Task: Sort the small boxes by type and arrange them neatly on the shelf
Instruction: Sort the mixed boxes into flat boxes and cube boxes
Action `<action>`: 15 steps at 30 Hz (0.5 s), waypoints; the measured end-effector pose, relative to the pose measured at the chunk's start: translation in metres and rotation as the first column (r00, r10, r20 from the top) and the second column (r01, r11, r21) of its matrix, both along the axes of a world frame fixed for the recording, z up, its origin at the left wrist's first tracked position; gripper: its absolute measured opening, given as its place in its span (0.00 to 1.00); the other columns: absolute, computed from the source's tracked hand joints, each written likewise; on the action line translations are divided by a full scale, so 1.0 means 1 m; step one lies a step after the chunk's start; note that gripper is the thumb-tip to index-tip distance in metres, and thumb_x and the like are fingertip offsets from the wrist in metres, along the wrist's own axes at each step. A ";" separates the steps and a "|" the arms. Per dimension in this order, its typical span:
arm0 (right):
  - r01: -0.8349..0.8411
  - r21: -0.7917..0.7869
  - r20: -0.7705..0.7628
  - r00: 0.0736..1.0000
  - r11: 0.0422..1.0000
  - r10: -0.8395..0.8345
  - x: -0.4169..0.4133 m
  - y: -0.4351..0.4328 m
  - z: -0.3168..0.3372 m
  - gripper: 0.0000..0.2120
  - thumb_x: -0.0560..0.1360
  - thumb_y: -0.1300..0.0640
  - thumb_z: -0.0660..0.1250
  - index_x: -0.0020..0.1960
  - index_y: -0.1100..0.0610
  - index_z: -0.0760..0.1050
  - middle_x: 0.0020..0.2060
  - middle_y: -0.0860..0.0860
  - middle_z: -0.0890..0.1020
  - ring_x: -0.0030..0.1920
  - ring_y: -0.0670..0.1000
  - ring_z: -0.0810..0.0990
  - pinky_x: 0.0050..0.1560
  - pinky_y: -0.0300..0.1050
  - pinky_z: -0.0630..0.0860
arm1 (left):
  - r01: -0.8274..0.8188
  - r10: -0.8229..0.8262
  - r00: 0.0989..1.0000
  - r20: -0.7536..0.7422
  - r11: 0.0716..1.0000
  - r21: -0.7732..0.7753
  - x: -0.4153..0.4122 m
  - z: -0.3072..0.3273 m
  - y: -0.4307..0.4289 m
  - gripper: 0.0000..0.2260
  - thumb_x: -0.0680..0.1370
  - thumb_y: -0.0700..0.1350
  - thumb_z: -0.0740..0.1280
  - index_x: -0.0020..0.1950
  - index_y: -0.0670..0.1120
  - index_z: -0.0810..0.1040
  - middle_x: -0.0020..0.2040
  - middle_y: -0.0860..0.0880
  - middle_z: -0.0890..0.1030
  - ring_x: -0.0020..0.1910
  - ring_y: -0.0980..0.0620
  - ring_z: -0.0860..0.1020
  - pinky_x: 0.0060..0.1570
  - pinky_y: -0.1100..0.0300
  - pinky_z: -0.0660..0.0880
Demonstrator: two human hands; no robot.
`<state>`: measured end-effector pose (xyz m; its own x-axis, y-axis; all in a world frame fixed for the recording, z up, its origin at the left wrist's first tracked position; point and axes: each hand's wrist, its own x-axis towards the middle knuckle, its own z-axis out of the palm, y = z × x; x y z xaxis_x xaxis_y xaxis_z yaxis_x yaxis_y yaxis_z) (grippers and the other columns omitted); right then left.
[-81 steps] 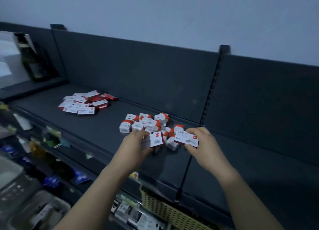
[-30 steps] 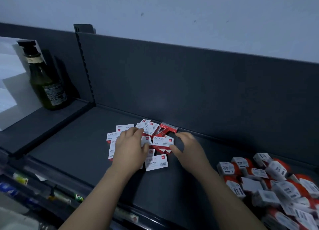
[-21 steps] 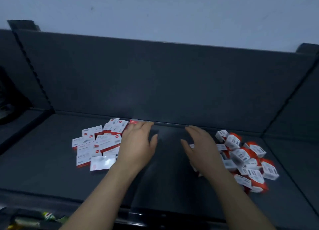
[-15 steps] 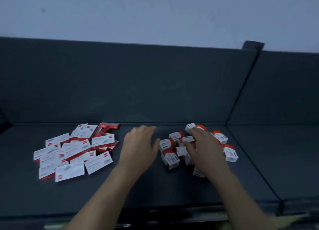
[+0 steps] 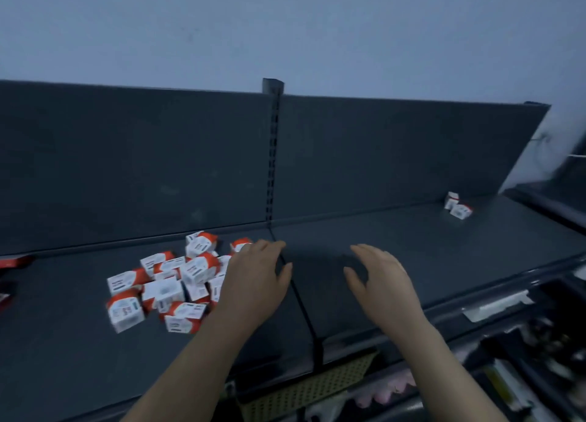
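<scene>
Both hands hover empty with fingers spread over the shelf [image 5: 412, 241], left hand [image 5: 253, 282] beside the box pile [image 5: 165, 288], right hand [image 5: 380, 282] apart.

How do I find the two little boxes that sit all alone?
Follow the dark shelf to its far right end, by the back panel. Two small white-and-red boxes sit there close together, far from the big pile beside the left hand.

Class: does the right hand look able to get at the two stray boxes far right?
Probably, with a stretch: the right hand is empty; only bare shelf separates it from the stray boxes.
</scene>
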<state>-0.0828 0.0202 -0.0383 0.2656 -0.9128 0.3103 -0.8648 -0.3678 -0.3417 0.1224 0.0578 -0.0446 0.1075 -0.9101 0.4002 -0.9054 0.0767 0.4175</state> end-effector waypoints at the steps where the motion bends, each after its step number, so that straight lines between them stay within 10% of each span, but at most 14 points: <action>1: 0.011 -0.002 -0.007 1.000 1.000 -0.011 -0.018 -0.007 0.000 0.22 0.78 0.52 0.63 0.70 0.58 0.70 0.68 0.52 0.74 0.69 0.51 0.70 0.73 0.47 0.62 | 0.006 -0.006 1.000 0.008 1.000 0.010 -0.017 -0.001 -0.008 0.18 0.78 0.51 0.63 0.66 0.47 0.74 0.60 0.48 0.78 0.58 0.46 0.74 0.59 0.54 0.70; 15: 0.140 0.052 0.002 0.990 0.989 -0.140 -0.151 -0.100 -0.018 0.22 0.78 0.51 0.63 0.70 0.56 0.70 0.67 0.50 0.74 0.67 0.51 0.71 0.71 0.48 0.63 | 0.106 -0.114 0.989 0.095 0.991 0.083 -0.138 -0.013 -0.117 0.20 0.80 0.53 0.58 0.71 0.50 0.68 0.65 0.52 0.74 0.61 0.51 0.72 0.60 0.58 0.66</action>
